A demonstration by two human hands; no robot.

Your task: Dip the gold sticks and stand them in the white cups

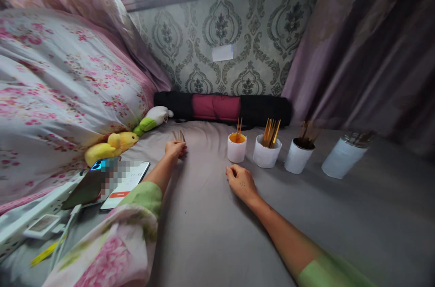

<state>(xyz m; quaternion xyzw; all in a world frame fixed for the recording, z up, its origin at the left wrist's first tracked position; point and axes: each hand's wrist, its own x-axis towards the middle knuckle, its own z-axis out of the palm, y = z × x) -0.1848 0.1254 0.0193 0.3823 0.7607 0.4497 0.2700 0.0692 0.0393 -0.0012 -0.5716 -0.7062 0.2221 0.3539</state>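
Observation:
My left hand (175, 148) is closed around a small bundle of thin wooden sticks (178, 136) that poke up above the fingers, resting on the grey sheet (210, 223). My right hand (240, 181) lies on the sheet with its fingers curled, holding nothing that I can see, just in front of a white cup with orange filling (236, 146) and a few sticks in it. To its right stand a second white cup (267, 150) packed with yellow sticks, a third with dark contents (298, 153), and a blurred fourth (343, 155).
A flowered pillow (61, 92) fills the left, with yellow (110, 145) and green plush toys (152, 119) beside it. A phone (124, 183) and small items lie at the lower left. A black and red roll (222, 108) lies along the wall. A curtain (367, 47) hangs at the right.

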